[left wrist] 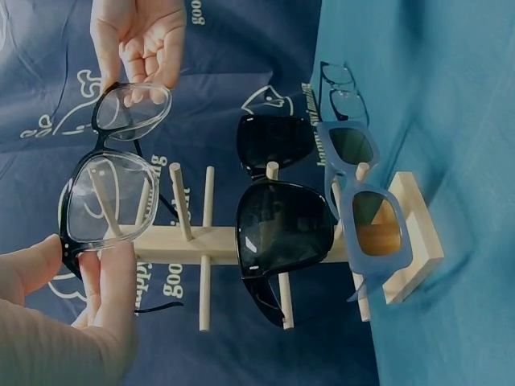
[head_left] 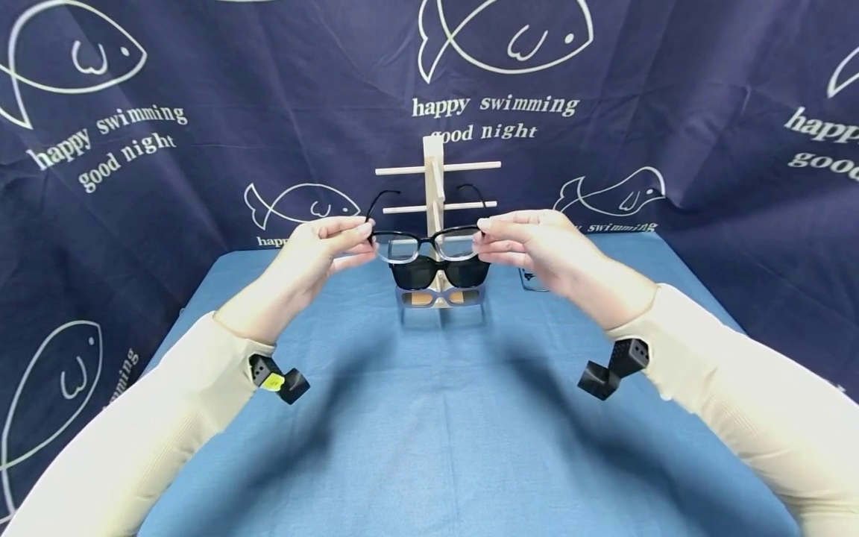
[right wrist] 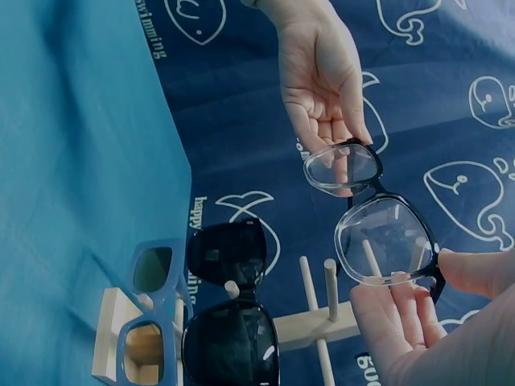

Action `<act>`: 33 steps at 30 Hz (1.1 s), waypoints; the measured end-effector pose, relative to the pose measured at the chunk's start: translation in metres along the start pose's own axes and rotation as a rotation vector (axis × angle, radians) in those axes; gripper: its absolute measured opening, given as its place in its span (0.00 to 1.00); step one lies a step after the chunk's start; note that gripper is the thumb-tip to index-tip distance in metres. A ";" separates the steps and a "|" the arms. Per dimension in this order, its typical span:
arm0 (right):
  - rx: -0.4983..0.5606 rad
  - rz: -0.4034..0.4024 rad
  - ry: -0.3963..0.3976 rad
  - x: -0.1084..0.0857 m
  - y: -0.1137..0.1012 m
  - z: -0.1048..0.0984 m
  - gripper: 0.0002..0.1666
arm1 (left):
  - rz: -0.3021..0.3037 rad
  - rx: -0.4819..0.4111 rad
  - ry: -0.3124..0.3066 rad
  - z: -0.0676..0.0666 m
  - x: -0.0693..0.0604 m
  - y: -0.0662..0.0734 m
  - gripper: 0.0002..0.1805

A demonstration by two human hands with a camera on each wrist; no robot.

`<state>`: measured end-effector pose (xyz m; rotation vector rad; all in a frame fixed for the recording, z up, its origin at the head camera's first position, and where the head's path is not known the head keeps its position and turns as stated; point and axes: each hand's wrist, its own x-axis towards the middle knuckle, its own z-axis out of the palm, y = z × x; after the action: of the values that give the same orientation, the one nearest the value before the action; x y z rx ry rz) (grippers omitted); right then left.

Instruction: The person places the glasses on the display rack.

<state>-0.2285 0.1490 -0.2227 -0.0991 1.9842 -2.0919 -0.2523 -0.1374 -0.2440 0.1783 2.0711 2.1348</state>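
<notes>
Between both hands is a pair of eyeglasses (head_left: 426, 242) with black upper rims and clear lower rims, its temples unfolded toward the stand. My left hand (head_left: 327, 250) pinches the left hinge corner between thumb and fingers. The opposite corner is pinched by my right hand (head_left: 537, 246). Behind the eyeglasses rises a wooden display stand (left wrist: 225, 244) with crosswise pegs. Black sunglasses (left wrist: 283, 229) rest on the stand just below the held pair. Lower still sit blue-framed sunglasses (left wrist: 376, 229) near the stand's base. The upper pegs (head_left: 463, 167) carry nothing.
A blue cloth (head_left: 443, 432) covers the table. Another pair of glasses (head_left: 533, 279) lies on it behind my right hand, partly hidden. A dark blue curtain (head_left: 309, 134) with white fish prints hangs behind the stand and at both sides.
</notes>
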 end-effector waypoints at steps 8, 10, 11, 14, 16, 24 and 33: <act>0.037 -0.009 0.032 0.011 0.001 -0.006 0.05 | -0.007 0.010 0.011 0.004 0.012 -0.001 0.20; 0.041 -0.011 0.054 0.014 0.003 -0.008 0.05 | -0.010 0.015 0.013 0.006 0.016 -0.002 0.21; 0.045 -0.008 0.060 0.016 0.003 -0.009 0.06 | -0.010 0.017 0.015 0.007 0.018 -0.002 0.21; 0.070 -0.003 0.086 0.021 0.005 -0.011 0.06 | -0.019 0.012 0.025 0.009 0.025 -0.002 0.21; 0.094 -0.001 0.096 0.024 0.005 -0.012 0.06 | -0.029 0.017 0.036 0.009 0.029 -0.001 0.21; 0.159 0.017 0.121 0.037 0.010 -0.015 0.07 | -0.053 0.012 0.055 0.010 0.038 -0.004 0.22; 0.161 0.035 0.124 0.045 0.018 -0.017 0.11 | -0.063 0.016 0.056 0.011 0.046 -0.011 0.21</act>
<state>-0.2729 0.1543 -0.2474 0.0963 1.8592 -2.2760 -0.2946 -0.1174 -0.2558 0.0547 2.0956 2.1111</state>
